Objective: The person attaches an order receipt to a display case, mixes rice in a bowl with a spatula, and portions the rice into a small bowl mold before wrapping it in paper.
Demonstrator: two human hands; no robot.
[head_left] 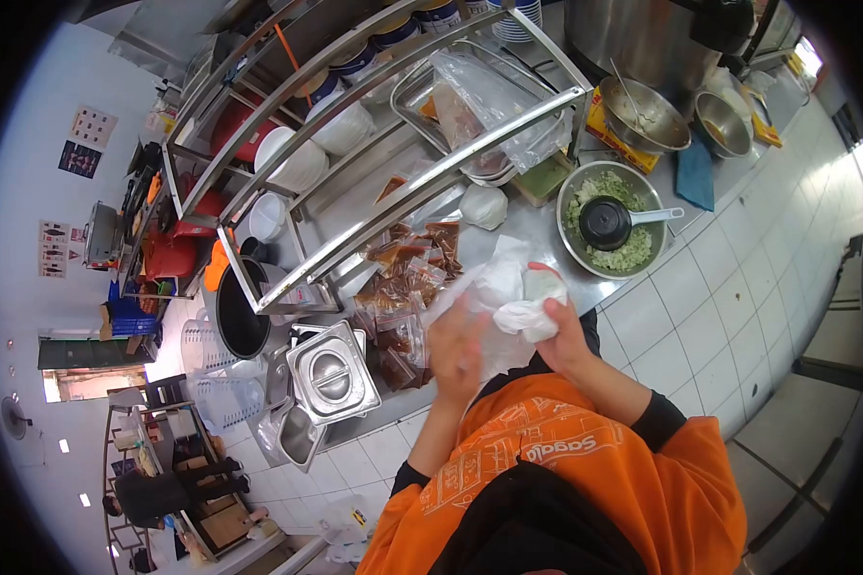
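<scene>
In my right hand (568, 343) is a crumpled white plastic bag bundle (525, 299), rounded and pale, with my fingers wrapped around its side. My left hand (454, 347) is smeared by motion just left of it, beside a sheet of thin clear plastic (499, 347); whether it grips the plastic cannot be made out. Many small clear sachets of brown sauce (403, 283) lie heaped on the steel counter behind my left hand. Another pale plastic-wrapped bundle (483, 207) rests beyond the hands.
A steel bowl (564, 216) of chopped green vegetable holds a black-bottomed scoop (606, 222) at right. A lidded steel container (334, 374) stands at left near a black bucket (242, 307). A metal rack (431, 163) spans the counter, with a tray (422, 105) under plastic.
</scene>
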